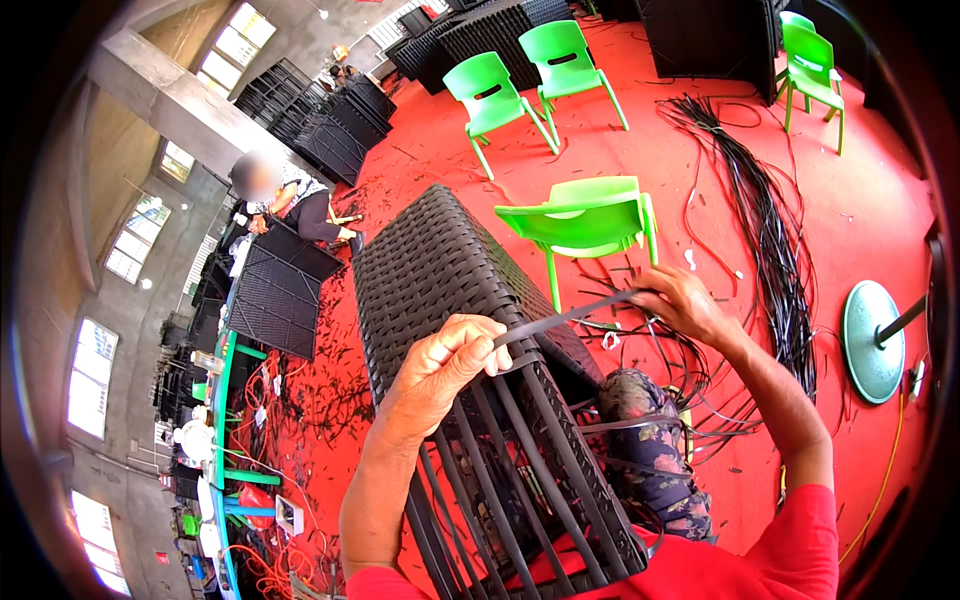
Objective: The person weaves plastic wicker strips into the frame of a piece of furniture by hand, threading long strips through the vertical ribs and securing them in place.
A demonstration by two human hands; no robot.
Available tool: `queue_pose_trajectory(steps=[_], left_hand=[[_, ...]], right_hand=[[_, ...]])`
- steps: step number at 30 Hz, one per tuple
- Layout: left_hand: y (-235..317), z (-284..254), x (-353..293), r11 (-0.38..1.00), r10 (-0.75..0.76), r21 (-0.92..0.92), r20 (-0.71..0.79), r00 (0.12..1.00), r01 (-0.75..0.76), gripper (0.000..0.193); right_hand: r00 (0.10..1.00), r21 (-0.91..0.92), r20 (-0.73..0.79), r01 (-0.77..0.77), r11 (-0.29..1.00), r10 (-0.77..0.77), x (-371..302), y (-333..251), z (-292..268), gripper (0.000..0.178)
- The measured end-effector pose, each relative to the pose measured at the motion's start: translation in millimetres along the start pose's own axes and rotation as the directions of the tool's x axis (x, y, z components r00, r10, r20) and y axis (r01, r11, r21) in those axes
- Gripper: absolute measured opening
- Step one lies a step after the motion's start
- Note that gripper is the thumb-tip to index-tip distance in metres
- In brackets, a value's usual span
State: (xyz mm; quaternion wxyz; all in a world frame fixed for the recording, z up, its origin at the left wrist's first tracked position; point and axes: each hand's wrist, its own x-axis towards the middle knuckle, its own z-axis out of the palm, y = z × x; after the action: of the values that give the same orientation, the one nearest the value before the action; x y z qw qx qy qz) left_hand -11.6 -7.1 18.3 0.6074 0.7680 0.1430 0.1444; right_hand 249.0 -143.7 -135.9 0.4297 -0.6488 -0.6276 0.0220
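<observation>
A dark woven wicker frame [430,270] stands before me, its far part covered in black flat weave and its near part showing bare parallel bars [520,440]. My left hand [447,365] is closed at the edge of the weave, pinching a flat black strip [570,313] between thumb and fingers. From there the strip runs taut up to the right. My right hand [680,300] grips its other end, held out above the floor to the right of the frame.
Green plastic chairs [573,215] stand ahead. A long bundle of black strips [765,230] lies on the red floor at right, near a round green stand base [873,340]. Another person [285,195] sits at far left beside woven panels [275,295]. Scraps litter the floor.
</observation>
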Motion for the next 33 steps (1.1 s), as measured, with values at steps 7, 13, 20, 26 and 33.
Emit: queue_pose_trajectory(steps=[7,13,20,26,33], left_hand=[[1.7,-6.3,1.1,0.996,0.081,0.031,0.051,0.995,-0.083,0.025],[4.6,-5.3,-1.9,0.993,0.054,-0.108,0.0,0.999,-0.053,0.023],[1.2,-9.5,-4.8,0.99,0.065,-0.122,0.001,0.998,-0.064,0.018],[-1.1,-8.1,-3.9,0.981,0.018,-0.193,-0.04,0.999,-0.025,0.013],[8.5,-9.2,-7.5,0.945,0.111,-0.307,-0.033,0.993,-0.116,0.01]], right_hand=[[0.837,-0.333,-0.376,-0.522,0.785,0.396,-258.6,154.5,42.0,0.01],[0.456,-0.459,-0.536,-0.864,0.208,0.711,-460.0,182.5,25.5,0.027],[-0.002,0.922,0.098,-0.377,-0.092,0.995,-516.9,167.9,-7.0,0.021],[-0.147,0.982,-0.051,0.171,0.076,0.988,-575.6,201.9,-24.2,0.025],[-0.086,0.949,0.013,0.315,0.015,0.996,-740.0,257.1,-63.0,0.023]])
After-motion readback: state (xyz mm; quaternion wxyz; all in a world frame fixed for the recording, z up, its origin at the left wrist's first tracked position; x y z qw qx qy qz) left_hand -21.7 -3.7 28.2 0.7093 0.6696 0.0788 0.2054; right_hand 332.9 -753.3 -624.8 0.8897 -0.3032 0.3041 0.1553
